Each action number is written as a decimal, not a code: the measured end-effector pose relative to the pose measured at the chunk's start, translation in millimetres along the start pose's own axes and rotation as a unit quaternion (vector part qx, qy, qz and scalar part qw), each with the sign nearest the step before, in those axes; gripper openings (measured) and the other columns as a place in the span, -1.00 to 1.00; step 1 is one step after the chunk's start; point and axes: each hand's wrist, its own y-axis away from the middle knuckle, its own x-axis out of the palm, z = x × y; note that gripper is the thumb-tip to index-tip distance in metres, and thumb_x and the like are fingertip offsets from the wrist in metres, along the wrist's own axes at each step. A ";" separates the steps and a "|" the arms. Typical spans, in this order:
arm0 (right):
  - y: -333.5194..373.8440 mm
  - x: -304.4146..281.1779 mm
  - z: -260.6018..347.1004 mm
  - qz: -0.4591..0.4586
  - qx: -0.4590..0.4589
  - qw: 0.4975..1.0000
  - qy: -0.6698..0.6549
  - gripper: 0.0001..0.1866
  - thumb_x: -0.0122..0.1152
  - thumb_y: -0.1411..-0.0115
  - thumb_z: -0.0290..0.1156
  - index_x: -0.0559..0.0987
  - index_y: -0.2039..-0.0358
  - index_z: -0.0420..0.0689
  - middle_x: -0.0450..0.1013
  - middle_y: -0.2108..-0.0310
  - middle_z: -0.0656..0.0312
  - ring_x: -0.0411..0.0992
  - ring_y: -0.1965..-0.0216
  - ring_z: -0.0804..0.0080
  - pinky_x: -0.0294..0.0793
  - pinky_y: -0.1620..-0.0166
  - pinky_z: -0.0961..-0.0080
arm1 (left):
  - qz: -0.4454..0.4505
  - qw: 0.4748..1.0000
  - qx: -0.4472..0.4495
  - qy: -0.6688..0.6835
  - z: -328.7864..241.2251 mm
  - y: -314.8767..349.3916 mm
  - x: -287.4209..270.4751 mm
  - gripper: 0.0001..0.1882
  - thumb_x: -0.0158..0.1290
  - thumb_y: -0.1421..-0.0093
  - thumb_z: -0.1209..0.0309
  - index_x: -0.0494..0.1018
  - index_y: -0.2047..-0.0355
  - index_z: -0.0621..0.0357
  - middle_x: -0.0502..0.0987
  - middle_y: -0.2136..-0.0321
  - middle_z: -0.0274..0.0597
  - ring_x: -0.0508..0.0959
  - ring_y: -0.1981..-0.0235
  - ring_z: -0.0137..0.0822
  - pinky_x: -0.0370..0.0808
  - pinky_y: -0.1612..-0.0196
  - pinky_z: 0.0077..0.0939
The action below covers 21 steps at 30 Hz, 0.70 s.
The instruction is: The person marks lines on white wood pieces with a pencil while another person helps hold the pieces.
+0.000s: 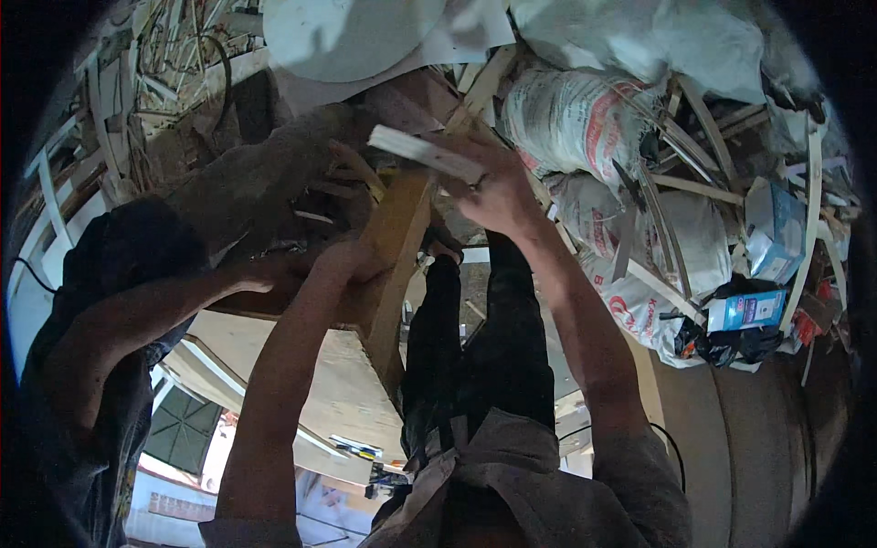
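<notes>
A long brown wooden board (399,228) stands on edge in front of me, at a corner of a pale wooden panel (352,379). My left hand (358,258) is against the board's left side and appears to grip it; its fingers are mostly hidden in shadow. Held in my right hand (498,183) is a pale flat strip (425,155), closed in my fingers above the board's far end. The strip looks like wood, but its exact kind is unclear. From the left, a co-worker's forearm (174,297) reaches toward the same panel, the hand (274,272) close to my left arm.
White printed sacks (575,119) are piled at the far right among loose wood strips (671,219). A blue-and-white box (749,310) lies on the right. Scrap wood (174,64) fills the far left, and a white round-edged sheet (347,36) lies at the far side.
</notes>
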 end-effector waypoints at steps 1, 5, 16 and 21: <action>-0.2 -1.6 -2.6 0.019 0.018 0.999 -0.022 -0.48 0.43 -0.06 -0.35 0.57 -0.09 0.05 0.57 0.11 0.12 0.59 0.10 0.15 0.62 0.06 0.28 | 0.017 1.000 -0.012 -0.014 6.7 -7.5 0.8 -0.10 0.17 -0.12 -0.22 0.29 -0.30 0.10 0.47 -0.15 0.04 0.50 -0.15 -0.06 0.45 -0.18 -0.16; -5.3 -6.4 -5.2 0.043 0.023 0.997 -0.055 -0.46 0.42 -0.04 -0.43 0.57 -0.09 0.02 0.57 0.03 0.09 0.58 0.04 0.13 0.61 0.02 0.28 | 0.193 0.971 -0.090 -0.111 -33.2 1.8 -47.9 -0.14 0.18 -0.10 -0.22 0.31 -0.30 -0.03 0.45 -0.19 -0.02 0.48 -0.17 -0.08 0.44 -0.19 -0.13; 52.8 24.4 32.7 0.236 -0.012 0.971 0.026 -0.31 0.33 -0.01 -0.46 0.48 -0.22 0.18 0.51 -0.09 0.20 0.57 0.04 0.26 0.63 0.01 0.32 | 0.071 0.985 0.119 0.101 4.8 38.1 -46.5 -0.35 0.14 -0.24 0.00 0.39 -0.25 0.06 0.47 -0.18 -0.07 0.49 -0.14 -0.19 0.41 -0.22 -0.26; 51.7 33.2 34.4 0.197 0.012 0.980 -0.003 -0.32 0.41 0.05 -0.49 0.52 -0.16 0.10 0.50 -0.11 0.24 0.53 -0.08 0.24 0.57 -0.12 0.32 | 0.037 0.984 0.114 0.128 7.5 45.1 -48.7 -0.26 0.30 -0.09 0.05 0.38 -0.22 0.08 0.48 -0.16 -0.03 0.48 -0.15 -0.09 0.42 -0.23 -0.22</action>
